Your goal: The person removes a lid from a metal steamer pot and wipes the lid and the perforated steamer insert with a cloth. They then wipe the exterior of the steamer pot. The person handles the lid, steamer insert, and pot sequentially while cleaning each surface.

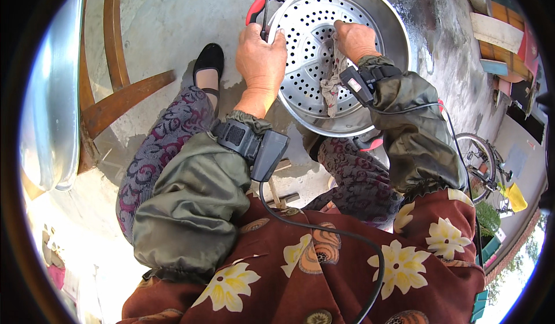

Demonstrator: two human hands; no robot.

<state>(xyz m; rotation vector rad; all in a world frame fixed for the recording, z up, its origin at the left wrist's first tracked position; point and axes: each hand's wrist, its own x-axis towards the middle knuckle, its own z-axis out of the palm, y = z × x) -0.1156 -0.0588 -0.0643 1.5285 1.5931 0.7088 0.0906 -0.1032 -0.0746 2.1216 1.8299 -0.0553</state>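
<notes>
A round metal steamer pot [392, 16] with a perforated bottom is tilted in front of me. My left hand [262, 57] grips its rim beside a red and black side handle [257, 8]. Inside the pot, my right hand [356, 38] holds the upper end of a crumpled, damp-looking patterned cloth [332, 85]. The cloth hangs down across the holes. A second red handle [370, 144] shows below the pot, by my right knee.
At the left stand a curved wooden chair frame [113, 33] and a shiny glass or metal surface [52, 98]. A bicycle [479, 163] stands at the right, with boards and boxes [498, 33] above it. The concrete floor [173, 16] has wet patches.
</notes>
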